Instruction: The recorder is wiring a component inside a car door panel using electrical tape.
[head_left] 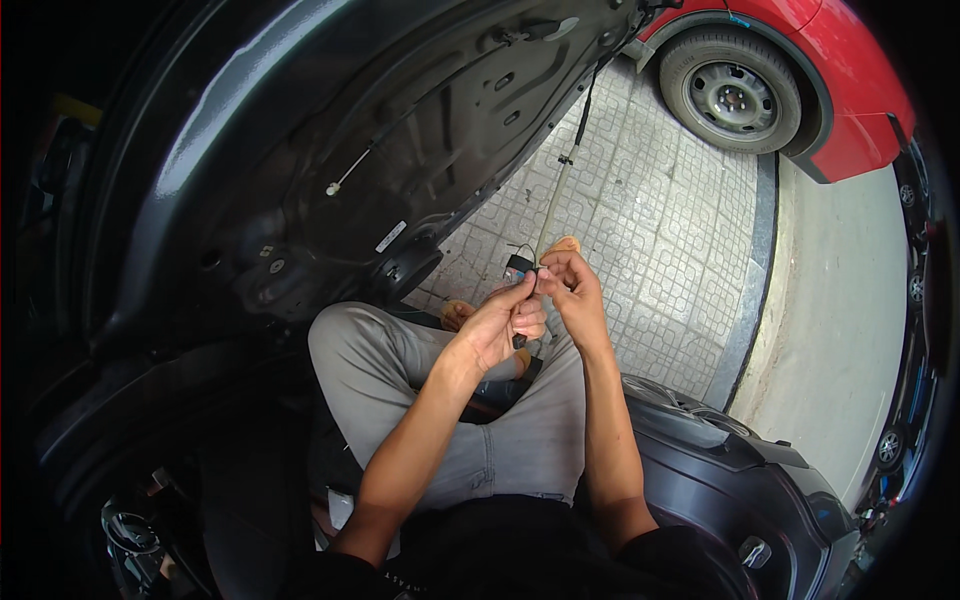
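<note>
My left hand point(508, 318) is closed around a small black device point(519, 263) with thin wires, a dark lower end showing below my fingers. My right hand point(570, 290) touches it from the right, thumb and index finger pinched near the top of the device at the lower end of a long pale cable or tube point(553, 205), which runs up into a black sleeve near the panel's far edge. What exactly those fingertips hold is too small to make out. My knees, in grey trousers point(360, 365), are bent below my hands.
A large black car panel point(440, 140) stands open over the upper left. A red car with a wheel point(728, 97) is at upper right, past tiled pavement point(670, 230). A curb point(765, 260) borders a road with dark cars point(908, 380). Dark bodywork point(730, 500) lies beside my right arm.
</note>
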